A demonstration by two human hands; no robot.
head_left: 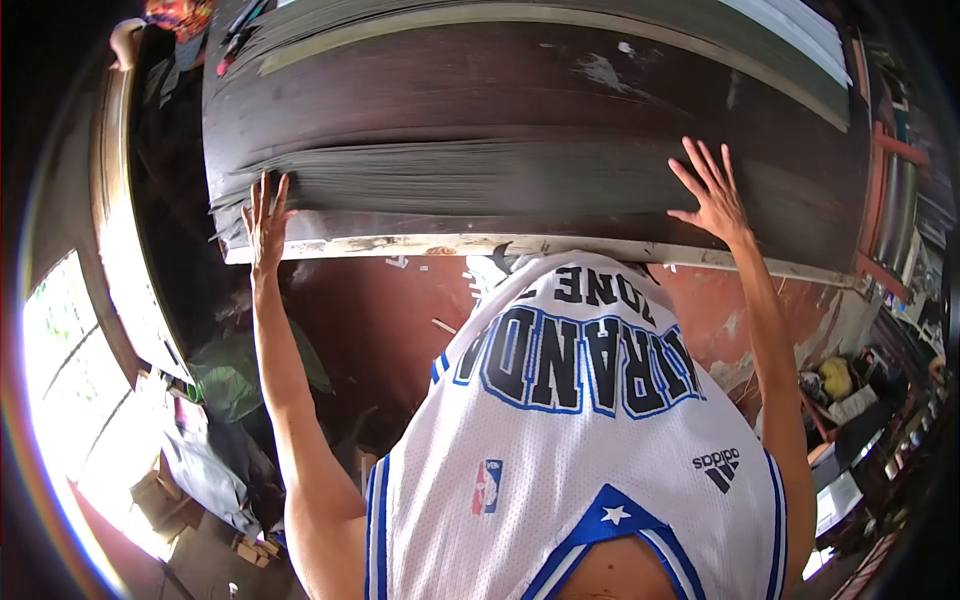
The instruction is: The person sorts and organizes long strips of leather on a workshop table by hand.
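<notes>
Both arms stretched out to a thick stack of dark sheets [520, 175] lying on a pale-edged platform [400, 245]. Left hand [266, 222] flat, fingers spread, pressed against the stack's near left corner. Right hand [712, 192] open, fingers fanned, laid on the stack's near edge, well apart from the left. Gripping nothing. White jersey [580, 440] filling the gap below; cluttered floor either side.

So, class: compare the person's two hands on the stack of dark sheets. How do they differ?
The left hand lies at the left corner of the stack of dark sheets, fingers close together; the right hand is near the stack's right end, fingers spread wide. The left hand reaches the stack's lower edge; the right hand sits higher. Both are open, flat, bare, arms extended.
</notes>
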